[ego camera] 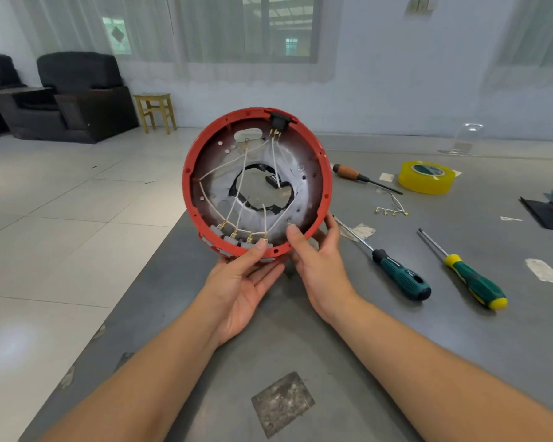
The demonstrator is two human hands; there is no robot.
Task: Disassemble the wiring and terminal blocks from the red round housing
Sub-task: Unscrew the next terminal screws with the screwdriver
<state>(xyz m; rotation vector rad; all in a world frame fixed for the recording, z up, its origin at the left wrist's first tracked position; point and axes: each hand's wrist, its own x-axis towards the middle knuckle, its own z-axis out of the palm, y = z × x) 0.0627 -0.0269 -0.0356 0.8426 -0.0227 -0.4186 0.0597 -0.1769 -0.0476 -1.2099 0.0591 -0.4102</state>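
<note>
The red round housing point(323, 161) stands tilted up on its lower edge above the grey table, its open inside facing me. White wires point(243, 167) cross its inside and end at several grey terminal blocks point(237, 239) with brass clips along the bottom rim. A black switch point(279, 120) sits at the top rim. My left hand point(241, 288) cups the housing from below, thumb on the rim by the terminal blocks. My right hand point(318, 260) grips the lower right rim, thumb inside.
On the grey table point(428, 362) to the right lie two green-handled screwdrivers point(399, 275) point(474, 282), a wooden-handled screwdriver point(358, 177), a roll of yellow tape point(426, 177) and a loose wire set with brass clips point(391, 210). The table's left edge drops to a tiled floor.
</note>
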